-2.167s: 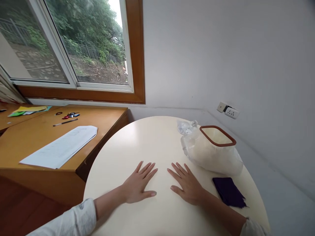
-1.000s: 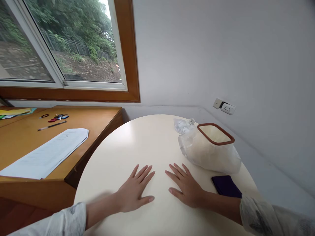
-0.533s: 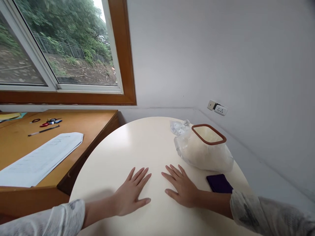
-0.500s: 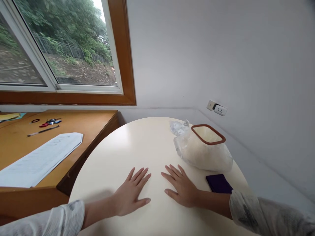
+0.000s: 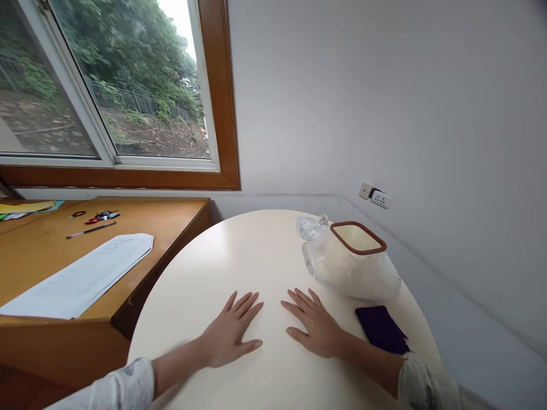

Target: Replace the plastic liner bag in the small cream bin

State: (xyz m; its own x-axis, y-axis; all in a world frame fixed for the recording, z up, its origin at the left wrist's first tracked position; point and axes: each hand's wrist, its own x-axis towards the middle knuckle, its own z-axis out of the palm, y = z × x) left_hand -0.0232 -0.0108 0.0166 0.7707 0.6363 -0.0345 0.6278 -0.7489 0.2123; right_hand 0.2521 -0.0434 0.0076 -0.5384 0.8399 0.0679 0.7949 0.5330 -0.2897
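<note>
Palm down on the cream round table [image 5: 239,245] lies my left hand [image 5: 233,333], fingers spread, holding nothing. My right hand [image 5: 314,324] also rests flat on the tabletop a short way to its right, with fingers apart and nothing in them. Beyond my right hand stands a bin-like container [image 5: 359,273] with a brown squarish rim, wrapped in a clear plastic bag. A folded dark purple cloth [image 5: 382,329] lies beside my right forearm, which partly covers its near edge.
A crumpled clear plastic bag [image 5: 310,226] lies behind the container. To the left, a wooden desk [image 5: 171,213] bears paper sheets [image 5: 85,276], a pen [image 5: 92,230] and a bunch of keys [image 5: 103,216]. A wall socket [image 5: 381,199] sits beyond the table, right of the window [image 5: 145,85].
The camera view has shifted slightly, showing more of the desk's left side. Both hands stay flat on the table; my right forearm sits a little lower, baring more of the purple cloth.
</note>
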